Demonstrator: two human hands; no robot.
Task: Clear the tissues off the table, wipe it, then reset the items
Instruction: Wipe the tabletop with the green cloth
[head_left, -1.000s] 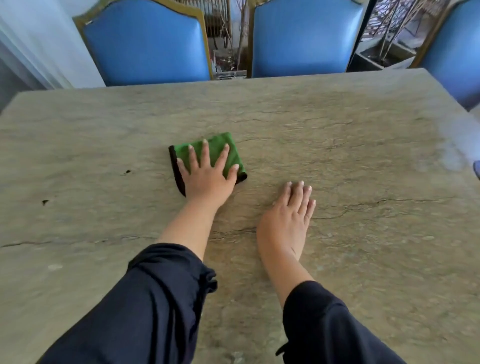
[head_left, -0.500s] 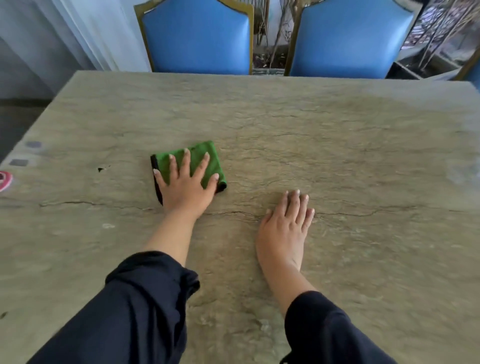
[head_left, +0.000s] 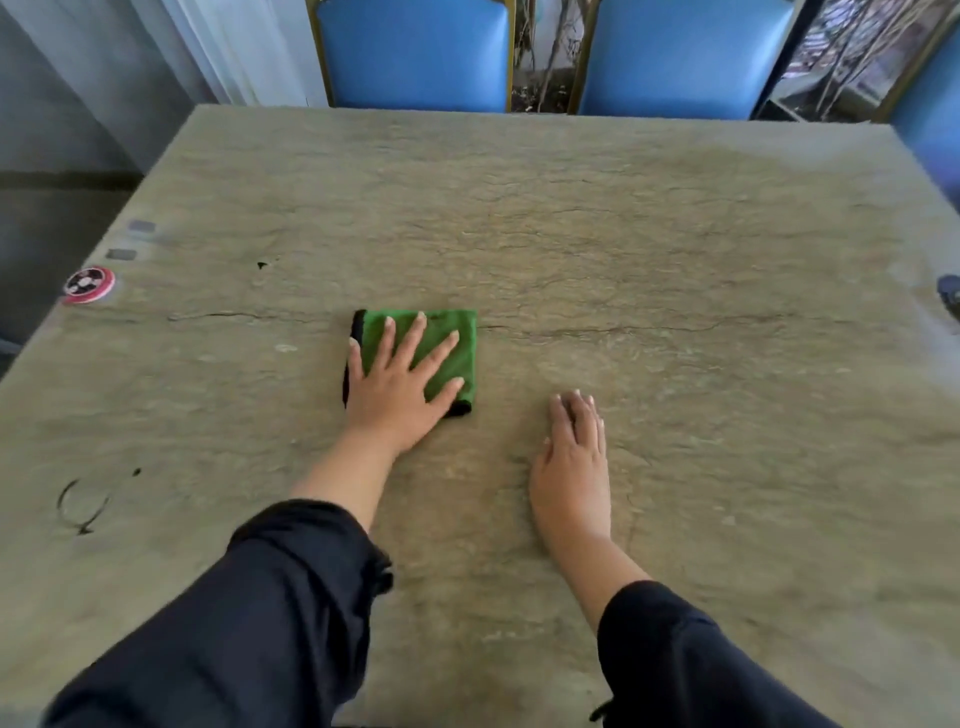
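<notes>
Shifted toward frame centre: one green cloth (head_left: 447, 348), pressed flat under spread left hand (head_left: 397, 384). Right hand (head_left: 574, 462) flat, empty, on bench (head_left: 675, 312). Two blue chairs (head_left: 415, 52) above.

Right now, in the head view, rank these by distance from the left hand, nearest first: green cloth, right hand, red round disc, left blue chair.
1. Green cloth: directly under the left hand.
2. Right hand: just to its right, flat on the table.
3. Red round disc: at the table's left edge.
4. Left blue chair: beyond the far edge.
</notes>
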